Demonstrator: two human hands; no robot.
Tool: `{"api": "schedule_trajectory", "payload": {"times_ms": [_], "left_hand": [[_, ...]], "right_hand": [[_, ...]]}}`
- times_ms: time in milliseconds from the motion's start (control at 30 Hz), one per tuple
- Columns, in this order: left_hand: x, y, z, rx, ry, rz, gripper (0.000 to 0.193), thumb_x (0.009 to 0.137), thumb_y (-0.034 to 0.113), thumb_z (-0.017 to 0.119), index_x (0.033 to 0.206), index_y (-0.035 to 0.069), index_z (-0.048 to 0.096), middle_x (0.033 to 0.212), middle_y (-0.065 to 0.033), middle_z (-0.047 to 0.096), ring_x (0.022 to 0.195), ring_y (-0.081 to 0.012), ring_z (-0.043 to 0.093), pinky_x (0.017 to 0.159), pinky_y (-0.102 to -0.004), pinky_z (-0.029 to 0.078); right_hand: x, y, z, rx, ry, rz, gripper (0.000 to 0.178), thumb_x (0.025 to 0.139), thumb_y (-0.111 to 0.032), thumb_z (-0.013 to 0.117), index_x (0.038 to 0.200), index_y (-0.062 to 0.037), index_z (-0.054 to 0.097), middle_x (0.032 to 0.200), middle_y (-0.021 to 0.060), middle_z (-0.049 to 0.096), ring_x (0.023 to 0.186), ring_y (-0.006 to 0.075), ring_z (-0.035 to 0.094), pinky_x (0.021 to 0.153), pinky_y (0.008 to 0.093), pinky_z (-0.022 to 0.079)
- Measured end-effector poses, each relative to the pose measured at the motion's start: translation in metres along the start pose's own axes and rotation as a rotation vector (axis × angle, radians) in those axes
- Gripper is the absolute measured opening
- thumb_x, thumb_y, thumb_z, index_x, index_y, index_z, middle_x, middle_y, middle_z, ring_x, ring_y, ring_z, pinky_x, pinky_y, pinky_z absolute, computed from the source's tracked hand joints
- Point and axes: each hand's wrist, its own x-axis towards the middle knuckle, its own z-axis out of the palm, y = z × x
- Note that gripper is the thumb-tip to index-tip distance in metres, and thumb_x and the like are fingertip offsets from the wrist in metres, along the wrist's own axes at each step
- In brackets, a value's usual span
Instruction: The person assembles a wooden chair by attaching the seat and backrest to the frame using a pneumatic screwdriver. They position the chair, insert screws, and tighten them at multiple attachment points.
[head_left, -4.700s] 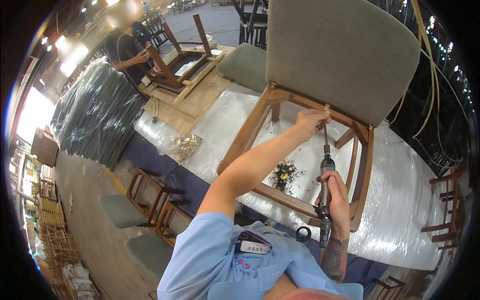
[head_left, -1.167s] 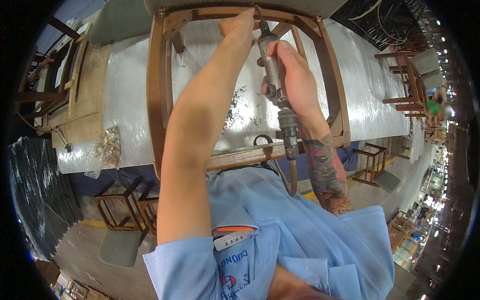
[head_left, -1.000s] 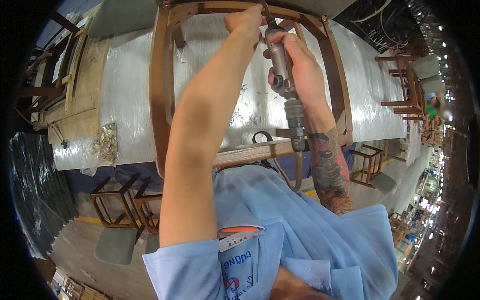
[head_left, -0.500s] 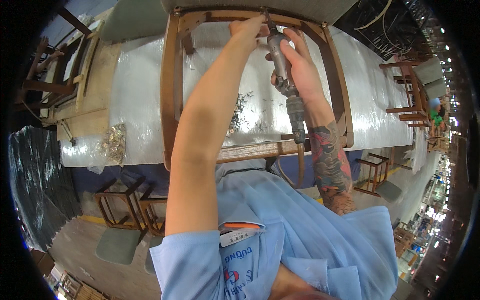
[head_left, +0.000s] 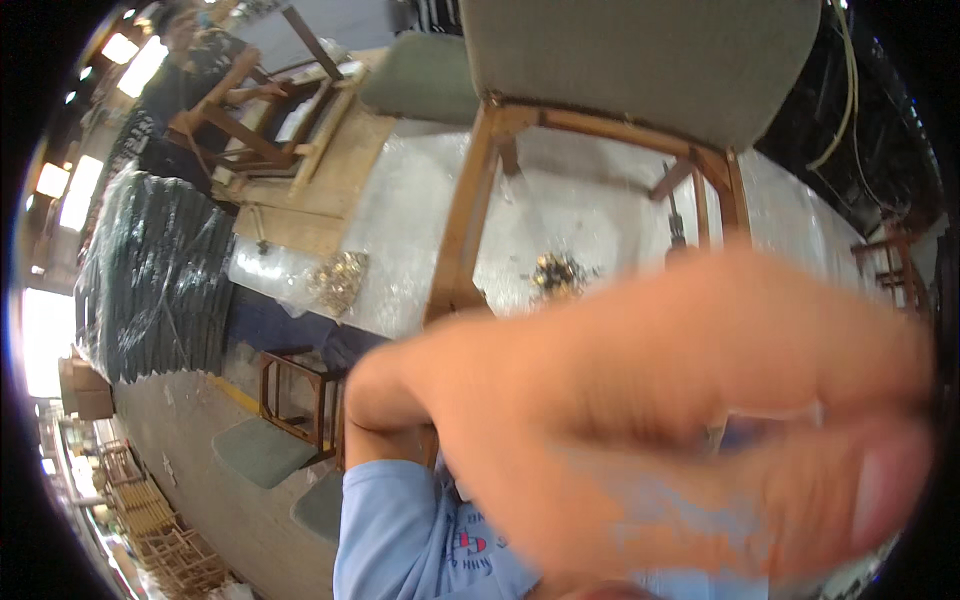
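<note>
My left hand (head_left: pixel 640 400) is raised large and blurred in front of everything, its fingers curled toward the thumb. Whatever it may grip is hidden. My right hand is out of sight. Behind the left hand, a wooden chair frame (head_left: pixel 465 230) rests on the plastic-covered table (head_left: pixel 400 200), joined to a grey-green upholstered panel (head_left: pixel 640 60). Only the slim front end of a power driver (head_left: pixel 676 222) shows inside the frame; the rest is covered by my hand. A heap of small dark and brassy screws (head_left: pixel 556 275) lies within the frame.
A clear bag of metal hardware (head_left: pixel 338 282) lies near the table's left edge. Wrapped stacked panels (head_left: pixel 150 275) stand at left. Another person (head_left: pixel 185 95) handles a wooden frame at the far left. A chair (head_left: pixel 290 410) with a grey seat is on the floor.
My left hand has left the chair frame's far rail and come up close to the view. My right hand, formerly around the driver, is out of sight. The view has swung left.
</note>
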Motion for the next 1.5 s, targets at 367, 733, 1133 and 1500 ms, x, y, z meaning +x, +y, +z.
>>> {"api": "schedule_trajectory", "payload": {"times_ms": [367, 733, 1133, 1500], "left_hand": [[-0.003, -0.033, 0.073, -0.037, 0.076, 0.205, 0.039, 0.098, 0.037, 0.056, 0.102, 0.001, 0.07, 0.09, -0.0063, 0.069, 0.085, -0.0143, 0.064, 0.074, -0.0315, 0.052], [0.003, -0.042, 0.086, 0.097, 0.112, 0.32, 0.037, 0.095, 0.035, 0.057, 0.103, 0.001, 0.069, 0.091, -0.007, 0.068, 0.086, -0.0155, 0.063, 0.076, -0.0325, 0.052], [0.005, -0.051, 0.101, 0.136, 0.126, 0.329, 0.035, 0.093, 0.034, 0.059, 0.104, 0.001, 0.068, 0.092, -0.0076, 0.067, 0.088, -0.0167, 0.063, 0.078, -0.0336, 0.051], [0.004, -0.055, 0.1, 0.102, 0.1, 0.306, 0.034, 0.091, 0.032, 0.06, 0.104, 0.002, 0.067, 0.092, -0.0083, 0.066, 0.09, -0.0179, 0.062, 0.079, -0.0346, 0.05]], "right_hand": [[0.001, 0.024, 0.013, 0.07, 0.144, 0.087, 0.05, 0.098, -0.018, 0.052, 0.146, -0.016, 0.04, 0.102, 0.0102, 0.058, 0.058, 0.0109, 0.056, 0.05, 0.0245, 0.047], [-0.001, 0.026, 0.003, 0.067, 0.108, 0.036, 0.05, 0.099, -0.017, 0.049, 0.147, -0.0154, 0.037, 0.107, 0.0119, 0.059, 0.057, 0.0107, 0.056, 0.049, 0.0236, 0.047], [-0.005, 0.021, 0.002, 0.054, 0.089, 0.037, 0.05, 0.099, -0.016, 0.049, 0.147, -0.0158, 0.037, 0.105, 0.0107, 0.057, 0.058, 0.0106, 0.056, 0.049, 0.0233, 0.048], [-0.002, 0.027, 0.003, 0.101, 0.092, 0.01, 0.051, 0.099, -0.017, 0.05, 0.148, -0.0155, 0.035, 0.108, 0.0157, 0.058, 0.056, 0.0121, 0.057, 0.05, 0.0238, 0.048]]}}
